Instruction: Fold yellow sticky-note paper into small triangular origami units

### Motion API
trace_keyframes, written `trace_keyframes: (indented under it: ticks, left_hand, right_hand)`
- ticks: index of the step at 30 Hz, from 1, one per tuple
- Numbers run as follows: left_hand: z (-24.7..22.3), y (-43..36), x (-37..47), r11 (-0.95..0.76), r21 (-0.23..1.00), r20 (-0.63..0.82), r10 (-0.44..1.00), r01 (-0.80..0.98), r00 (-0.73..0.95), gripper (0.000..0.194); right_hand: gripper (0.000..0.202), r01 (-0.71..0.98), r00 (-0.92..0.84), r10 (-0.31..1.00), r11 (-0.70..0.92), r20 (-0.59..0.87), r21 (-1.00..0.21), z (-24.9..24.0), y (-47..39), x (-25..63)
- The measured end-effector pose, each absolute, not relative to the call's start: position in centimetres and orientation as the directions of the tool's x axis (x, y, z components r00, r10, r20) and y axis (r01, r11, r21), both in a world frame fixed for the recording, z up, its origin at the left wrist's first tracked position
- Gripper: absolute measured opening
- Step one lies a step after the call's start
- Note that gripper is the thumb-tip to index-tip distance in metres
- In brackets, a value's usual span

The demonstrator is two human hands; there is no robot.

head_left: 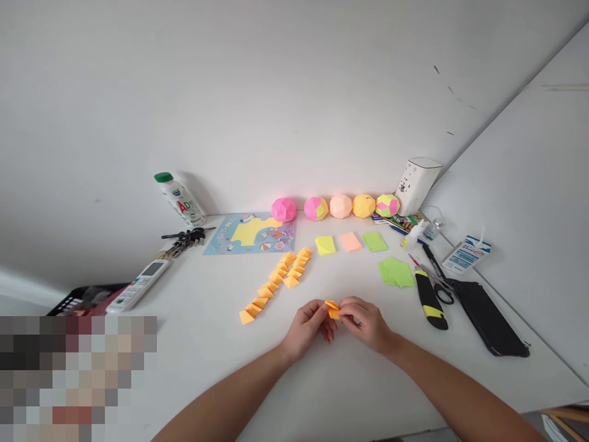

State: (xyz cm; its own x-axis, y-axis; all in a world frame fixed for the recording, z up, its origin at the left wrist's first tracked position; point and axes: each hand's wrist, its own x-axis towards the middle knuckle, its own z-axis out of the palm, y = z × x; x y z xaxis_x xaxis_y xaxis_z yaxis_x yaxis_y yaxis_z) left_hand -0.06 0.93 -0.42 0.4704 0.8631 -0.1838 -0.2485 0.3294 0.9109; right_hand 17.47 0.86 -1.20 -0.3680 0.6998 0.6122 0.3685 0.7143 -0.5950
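Between my two hands is a small folded piece of orange paper [333,312]. My left hand [313,320] pinches its left side between thumb and fingers. On its right edge, the fingertips of my right hand [367,320] are closed. Two slanting rows of folded orange paper pieces [269,288] lie on the white table, ahead and to the left of my hands. Past them sit pads of yellow [326,245], peach [351,242] and green [375,241] sticky notes. Several loose green paper sheets [396,272] lie to the right.
Faceted paper balls [340,207] line the wall behind a blue printed sheet [218,242]. At left are a bottle [180,199], keys [184,240] and a remote control [138,286]. At right lie scissors [442,291], a yellow-black cutter [430,299] and a black pouch [490,316].
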Motion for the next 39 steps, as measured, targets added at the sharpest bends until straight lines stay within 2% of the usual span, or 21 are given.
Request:
trace_keyframes:
  ticks: [7, 13, 20, 25, 28, 30, 32, 35, 39]
  left_hand:
    - [-0.7, 1.0, -0.2, 0.356, 0.900, -0.205, 0.855, -0.252, 0.476, 0.031]
    - [-0.6, 1.1, -0.4, 0.372, 0.899, -0.222, 0.842, -0.230, 0.492, 0.036]
    - [-0.6, 1.1, -0.4, 0.361, 0.901, -0.203, 0.840, -0.240, 0.502, 0.036]
    - [-0.8, 1.1, -0.4, 0.339, 0.911, -0.178, 0.835, -0.233, 0.520, 0.035]
    - [-0.9, 1.1, -0.4, 0.340, 0.909, -0.170, 0.829, -0.240, 0.533, 0.035]
    - [-0.9, 1.1, -0.5, 0.338, 0.910, -0.162, 0.823, -0.239, 0.544, 0.034]
    - [-0.8, 1.1, -0.5, 0.329, 0.915, -0.152, 0.817, -0.232, 0.557, 0.033]
    - [-0.6, 1.1, -0.5, 0.318, 0.921, -0.140, 0.810, -0.226, 0.570, 0.033]
    - [-0.7, 1.1, -0.5, 0.308, 0.927, -0.132, 0.803, -0.214, 0.582, 0.034]
  right_hand:
    - [0.015, 0.380, -0.465, 0.674, 0.737, 0.574, -0.559, -0.5, 0.9, 17.7]
    - [0.017, 0.373, -0.492, 0.675, 0.735, 0.550, -0.567, -0.9, 1.2, 18.1]
    - [0.025, 0.426, -0.557, 0.651, 0.757, 0.516, -0.495, -0.8, 1.1, 18.1]
    - [0.021, 0.355, -0.522, 0.680, 0.722, 0.515, -0.593, -0.6, 1.2, 18.0]
    - [0.015, 0.290, -0.444, 0.780, 0.590, 0.441, -0.753, -0.7, 1.2, 17.8]
    - [0.013, 0.229, -0.402, 0.867, 0.406, 0.294, -0.885, -0.7, 1.0, 17.6]
    - [0.013, 0.159, -0.383, 0.916, 0.193, 0.120, -0.968, -0.5, 0.9, 17.4]
    - [0.016, 0.075, -0.373, 0.927, -0.020, -0.047, -0.997, -0.2, 0.8, 17.1]
    - [0.018, 0.012, -0.348, 0.928, -0.138, -0.133, -0.990, -0.2, 0.9, 17.0]
